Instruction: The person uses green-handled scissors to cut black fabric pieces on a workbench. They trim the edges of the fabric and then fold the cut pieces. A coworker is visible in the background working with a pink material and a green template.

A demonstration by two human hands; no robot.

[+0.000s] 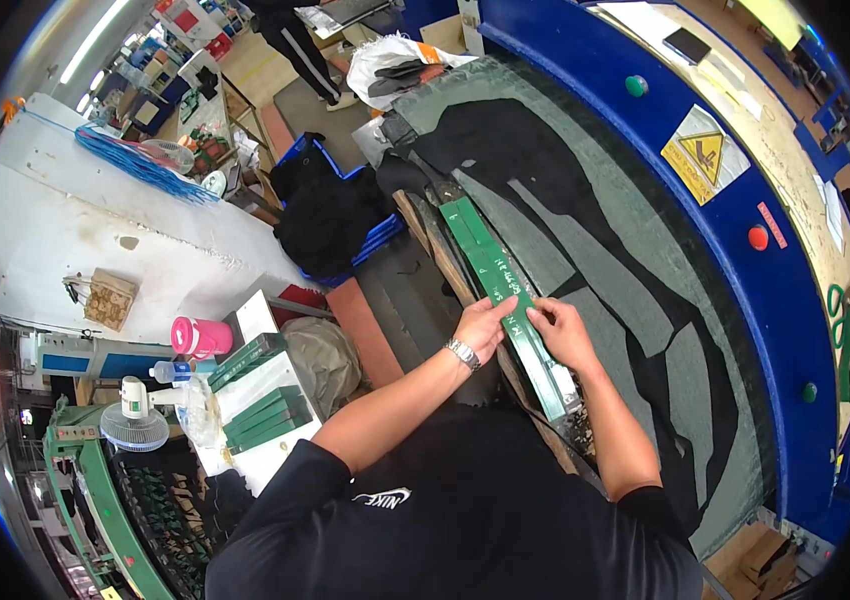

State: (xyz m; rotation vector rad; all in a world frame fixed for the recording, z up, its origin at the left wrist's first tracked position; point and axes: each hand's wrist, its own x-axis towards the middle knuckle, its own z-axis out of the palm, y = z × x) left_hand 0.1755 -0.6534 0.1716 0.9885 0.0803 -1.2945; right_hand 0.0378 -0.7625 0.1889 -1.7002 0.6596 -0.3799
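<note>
A long, narrow green bar [490, 262] with white handwriting lies along the near edge of the machine bed, in front of my body. My left hand [485, 328], with a metal watch at the wrist, grips its left edge, thumb on top. Across from it, my right hand [560, 335] closes on the right edge, fingers bent and thumb near the left thumb. The bar's underside is hidden. To its right, black fabric pieces [515, 135] with cut-out gaps spread over the grey-green bed [625, 215].
A blue machine beam [715, 235] with green and red buttons curves along the right. At left, more green bars [267, 420] rest on a white table beside a pink jug [200, 338] and a fan [133, 425]. Ahead stands a blue crate [377, 238] of black fabric.
</note>
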